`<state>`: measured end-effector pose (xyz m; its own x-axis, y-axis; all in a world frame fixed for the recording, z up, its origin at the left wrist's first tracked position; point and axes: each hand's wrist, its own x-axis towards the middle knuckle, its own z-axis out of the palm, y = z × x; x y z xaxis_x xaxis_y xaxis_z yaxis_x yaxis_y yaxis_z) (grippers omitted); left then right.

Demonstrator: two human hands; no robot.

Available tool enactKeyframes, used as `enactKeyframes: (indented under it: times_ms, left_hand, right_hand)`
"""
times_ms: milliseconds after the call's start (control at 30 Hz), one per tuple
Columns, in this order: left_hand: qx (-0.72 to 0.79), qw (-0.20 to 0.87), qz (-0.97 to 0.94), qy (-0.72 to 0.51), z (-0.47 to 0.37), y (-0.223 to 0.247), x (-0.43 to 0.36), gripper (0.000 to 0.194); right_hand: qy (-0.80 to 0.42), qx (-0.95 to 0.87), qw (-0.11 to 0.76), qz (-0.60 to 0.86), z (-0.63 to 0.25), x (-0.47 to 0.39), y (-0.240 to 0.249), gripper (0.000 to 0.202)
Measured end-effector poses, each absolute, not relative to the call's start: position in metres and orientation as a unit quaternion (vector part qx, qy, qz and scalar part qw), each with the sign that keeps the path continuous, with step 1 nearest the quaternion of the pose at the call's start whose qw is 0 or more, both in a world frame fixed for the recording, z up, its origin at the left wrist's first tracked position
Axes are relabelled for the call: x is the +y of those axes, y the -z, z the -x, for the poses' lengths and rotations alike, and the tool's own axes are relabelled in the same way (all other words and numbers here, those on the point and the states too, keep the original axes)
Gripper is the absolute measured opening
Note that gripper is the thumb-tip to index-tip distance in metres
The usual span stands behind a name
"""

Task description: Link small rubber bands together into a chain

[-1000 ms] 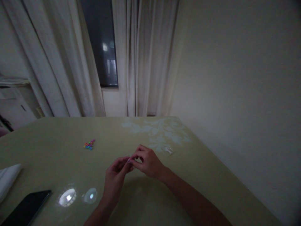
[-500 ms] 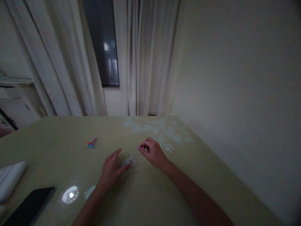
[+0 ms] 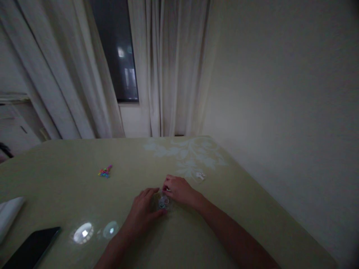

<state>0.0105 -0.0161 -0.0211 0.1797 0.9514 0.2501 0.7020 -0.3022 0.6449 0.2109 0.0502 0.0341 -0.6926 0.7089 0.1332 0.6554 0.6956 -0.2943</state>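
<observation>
A small clear plastic box (image 3: pixel 163 202) with little ring-like pieces inside sits on the table in front of me. Around its left side curls my left hand (image 3: pixel 143 207), the thumb at the near edge and the fingers at the far edge. My right hand (image 3: pixel 179 189) is at the box's far right corner, fingertips pinched together. Whatever lies between those fingertips is too small and dim to make out. Beyond my right hand rests a group of small white pieces (image 3: pixel 200 175). A little heap of bright coloured pieces (image 3: pixel 105 171) lies farther left.
The greenish table (image 3: pixel 224 224) has a pale leaf pattern at its far side. At the near left lie a black phone-like slab (image 3: pixel 33 246) and a white object (image 3: pixel 10 215). A wall (image 3: pixel 280 112) borders the right edge; curtains (image 3: pixel 179 74) hang behind.
My right hand has come down and nearer, from beside the box to its edge. My left hand has moved right and closed in around the box, which has shifted slightly right and nearer in view.
</observation>
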Motion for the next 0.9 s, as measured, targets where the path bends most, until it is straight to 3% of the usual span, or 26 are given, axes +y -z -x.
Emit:
enactKeyframes:
  times_ms: [233, 500, 600, 767, 900]
  left_hand:
    - [0.562, 0.204, -0.737, -0.314, -0.012, 0.014, -0.018, 0.060]
    - [0.557, 0.225, -0.734, -0.319, -0.003, 0.024, -0.013, 0.064]
    - [0.552, 0.234, -0.730, -0.329, -0.002, 0.024, -0.012, 0.064]
    - [0.557, 0.232, -0.717, -0.349, 0.000, 0.029, -0.011, 0.061]
    - [0.541, 0.261, -0.714, -0.360, 0.006, 0.028, -0.012, 0.063]
  right_hand:
    - [-0.140, -0.931, 0.118, 0.317, -0.224, 0.062, -0.038, 0.011]
    - [-0.098, -0.842, 0.098, 0.522, -0.281, 0.092, -0.069, 0.004]
    - [-0.078, -0.802, 0.074, 0.587, -0.305, 0.103, -0.064, 0.016]
    - [-0.088, -0.751, 0.018, 0.654, -0.329, 0.111, -0.046, 0.067]
    - [-0.108, -0.757, 0.009, 0.644, -0.328, 0.111, -0.039, 0.062]
